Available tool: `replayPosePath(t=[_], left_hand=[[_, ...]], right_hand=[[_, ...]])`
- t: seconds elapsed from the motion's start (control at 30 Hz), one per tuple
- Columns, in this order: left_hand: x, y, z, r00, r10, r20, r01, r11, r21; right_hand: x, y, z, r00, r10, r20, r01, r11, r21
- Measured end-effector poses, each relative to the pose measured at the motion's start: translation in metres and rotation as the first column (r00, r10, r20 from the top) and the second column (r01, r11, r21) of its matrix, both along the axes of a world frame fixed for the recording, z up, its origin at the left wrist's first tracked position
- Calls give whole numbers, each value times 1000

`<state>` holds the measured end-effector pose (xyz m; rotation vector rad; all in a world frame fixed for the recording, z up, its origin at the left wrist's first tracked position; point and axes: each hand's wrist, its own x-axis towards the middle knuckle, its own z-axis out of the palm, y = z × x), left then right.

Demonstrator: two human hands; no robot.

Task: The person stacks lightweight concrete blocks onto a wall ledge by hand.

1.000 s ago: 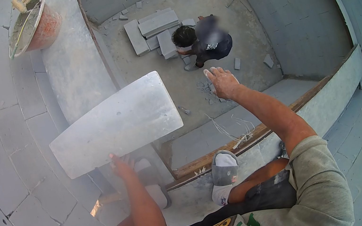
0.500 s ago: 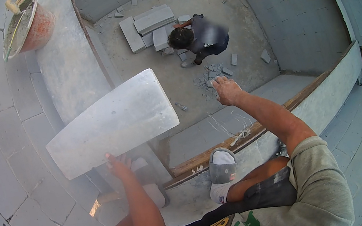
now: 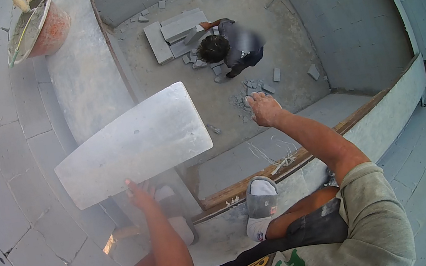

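Observation:
A large pale grey concrete block (image 3: 133, 143) lies tilted across the left middle of the view, over the ledge. Its near edge is in my left hand (image 3: 142, 192), the thumb on the top face and the other fingers partly hidden below. My right hand (image 3: 265, 108) is out to the right of the block, apart from it, above the lower floor. Its fingers are curled closed; a pale bit shows at the fingertips, but what it is I cannot make out.
An orange bucket (image 3: 52, 30) of wet mortar stands on the ledge (image 3: 81, 81) at upper left. Below, a co-worker (image 3: 237, 44) bends by stacked blocks (image 3: 157, 43) and rubble (image 3: 251, 90). A wood-edged wall top (image 3: 389, 109) runs right; loose strands (image 3: 284, 161) lie there.
Below, the co-worker has shifted a little and tilted up a block at the stack. My hands and the large block have hardly moved; the view has shifted slightly.

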<state>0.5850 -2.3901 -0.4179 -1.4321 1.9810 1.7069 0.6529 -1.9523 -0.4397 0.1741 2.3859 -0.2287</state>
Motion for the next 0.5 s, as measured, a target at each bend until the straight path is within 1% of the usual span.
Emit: replayPosePath(t=[0.1, 0.3, 0.33, 0.4, 0.5], left_hand=[[0, -2, -2, 1000, -1, -5, 1, 1000, 14], [0, -6, -6, 999, 32, 6, -32, 999, 24], [-1, -4, -3, 1000, 22, 6, -22, 1000, 17], [0, -3, -2, 1000, 12, 7, -12, 1000, 12], [0, -4, -3, 999, -34, -2, 34, 999, 22]], right_hand=[[3, 3, -5, 999, 4, -37, -3, 1000, 29], [-4, 5, 3, 999, -13, -30, 14, 999, 43], [-4, 5, 4, 999, -13, -29, 14, 999, 44], [-4, 5, 4, 995, 17, -100, -9, 997, 81], [-6, 7, 3, 993, 20, -118, -8, 995, 104]])
